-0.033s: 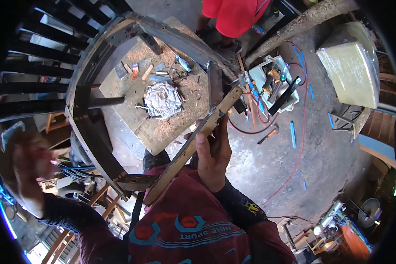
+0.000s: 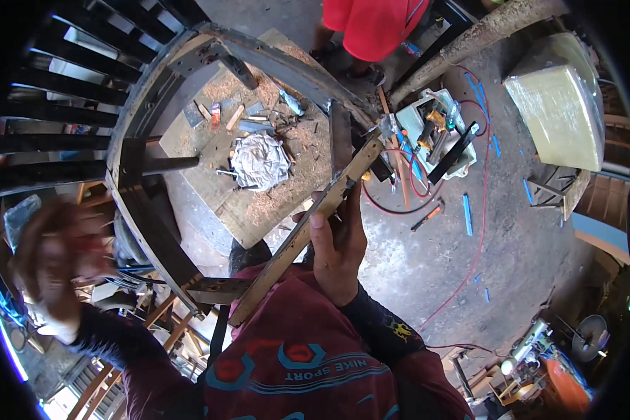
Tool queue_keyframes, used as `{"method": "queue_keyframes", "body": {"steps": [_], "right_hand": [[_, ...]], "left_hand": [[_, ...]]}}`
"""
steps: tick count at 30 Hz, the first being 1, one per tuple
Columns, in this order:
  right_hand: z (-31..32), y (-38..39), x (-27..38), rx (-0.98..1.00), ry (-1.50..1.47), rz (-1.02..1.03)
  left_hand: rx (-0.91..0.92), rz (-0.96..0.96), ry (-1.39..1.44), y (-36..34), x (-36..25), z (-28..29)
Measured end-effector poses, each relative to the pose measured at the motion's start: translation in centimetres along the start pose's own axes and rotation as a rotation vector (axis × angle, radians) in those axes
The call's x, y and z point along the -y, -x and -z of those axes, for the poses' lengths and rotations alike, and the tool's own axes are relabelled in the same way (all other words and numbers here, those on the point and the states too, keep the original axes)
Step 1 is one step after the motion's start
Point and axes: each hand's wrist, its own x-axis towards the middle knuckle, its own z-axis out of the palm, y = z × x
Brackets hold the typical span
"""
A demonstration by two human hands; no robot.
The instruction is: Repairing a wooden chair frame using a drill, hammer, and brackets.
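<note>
A wooden chair frame (image 2: pixel 142 212) with dark back slats (image 2: pixel 56 115) at the left stands before me, its seat opening facing up. My right hand (image 2: pixel 339 255) is closed round the frame's worn near rail (image 2: pixel 297 241), thumb on the near side and fingers partly hidden behind it. Off to the left, my left hand (image 2: pixel 63 262) is smeared by motion, apart from the frame. Whether it holds anything does not show. Through the opening I see a wooden board (image 2: pixel 227 203) strewn with shavings, bearing a crumpled silvery bundle (image 2: pixel 260 162) and a screwdriver-like tool with a blue handle (image 2: pixel 291 103).
A pale tool crate (image 2: pixel 462 164) with a yellow-and-black power tool stands beyond the frame's right corner. A red hose (image 2: pixel 481 231) runs over the floor. A person in red shorts (image 2: pixel 374 31) stands at the far side. A wrapped block (image 2: pixel 556 105) lies far right.
My left hand has shifted slightly to the right, toward the chair frame. My right hand keeps its hold on the rail.
</note>
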Motion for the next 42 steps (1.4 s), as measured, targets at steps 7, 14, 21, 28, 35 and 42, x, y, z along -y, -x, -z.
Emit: {"method": "queue_keyframes", "body": {"steps": [7, 14, 21, 28, 35, 42], "right_hand": [[0.8, 0.2, 0.1, -0.002, -0.043, -0.022], [1.8, 0.1, 0.2, 0.007, 0.085, 0.041], [2.6, -0.2, 0.4, 0.033, 0.150, 0.036], [2.9, -0.3, 0.1, 0.054, 0.225, 0.096], [11.4, -6.6, -3.8, -0.213, 0.463, 0.326], [11.1, -27.6, -19.7, -0.133, 1.304, 0.408]], "left_hand": [[0.709, 0.295, 0.735, -9.7, -7.5, -20.8], [0.872, 0.402, 1.164, -10.2, -9.7, -25.7], [0.893, 0.598, 1.292, -10.1, -9.8, -26.4], [0.888, 0.531, 1.204, -10.1, -10.6, -26.6], [0.898, 0.694, 1.187, -9.9, -10.1, -27.4], [0.901, 0.699, 1.211, -10.8, -9.9, -27.2]]}}
